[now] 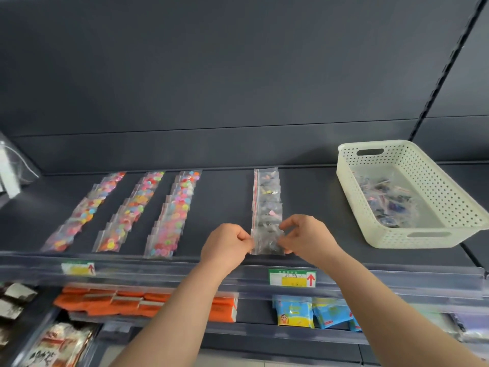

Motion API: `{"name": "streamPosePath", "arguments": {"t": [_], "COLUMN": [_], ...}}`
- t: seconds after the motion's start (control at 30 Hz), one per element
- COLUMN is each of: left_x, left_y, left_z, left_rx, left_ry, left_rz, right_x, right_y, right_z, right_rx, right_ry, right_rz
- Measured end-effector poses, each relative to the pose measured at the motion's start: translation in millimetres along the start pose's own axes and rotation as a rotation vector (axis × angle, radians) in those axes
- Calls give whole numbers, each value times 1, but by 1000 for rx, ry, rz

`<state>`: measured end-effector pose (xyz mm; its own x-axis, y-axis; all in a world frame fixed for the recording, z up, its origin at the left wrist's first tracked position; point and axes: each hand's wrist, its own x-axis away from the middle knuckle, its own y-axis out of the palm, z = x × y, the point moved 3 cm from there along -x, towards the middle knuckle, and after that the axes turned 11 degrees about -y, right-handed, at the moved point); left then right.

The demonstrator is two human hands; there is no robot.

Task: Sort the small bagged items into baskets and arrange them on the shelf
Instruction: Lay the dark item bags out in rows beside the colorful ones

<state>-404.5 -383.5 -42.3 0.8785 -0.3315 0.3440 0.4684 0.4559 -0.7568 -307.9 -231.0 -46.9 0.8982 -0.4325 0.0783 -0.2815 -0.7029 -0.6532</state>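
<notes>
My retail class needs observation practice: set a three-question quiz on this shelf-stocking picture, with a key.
1. True or false: the white basket on the shelf holds bagged items.
2. How many rows of colourful bags lie left of the darker row? A two, B three, C five.
3. What do the left hand and right hand pinch?
Key: 1 true; 2 B; 3 the front clear bag of the darker row.
</notes>
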Motion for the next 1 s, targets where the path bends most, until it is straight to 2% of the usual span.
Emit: {"name": "streamPosePath", "arguments": {"t": [0.17,0.4,0.57,0.83,1.0], "left_x": [-3,-17,-26,-22,-3], "left_y": [7,8,-2,34,87], "left_z": [0,-1,16,112,179], "left_rx": [-156,-285,-122,45,69], "left_ry": [22,19,102,299,339], "left_rz": [0,-47,-17,-185,-210], "right_x": [4,3,-1,6,18], "right_y": [6,13,-8,-86,-143], "right_z": [1,5,-3,8,62], "right_rx": [139,189,297,583,635], "right_ry": [8,49,35,-68,-20], "right_rz": [55,66,123,560,563]}}
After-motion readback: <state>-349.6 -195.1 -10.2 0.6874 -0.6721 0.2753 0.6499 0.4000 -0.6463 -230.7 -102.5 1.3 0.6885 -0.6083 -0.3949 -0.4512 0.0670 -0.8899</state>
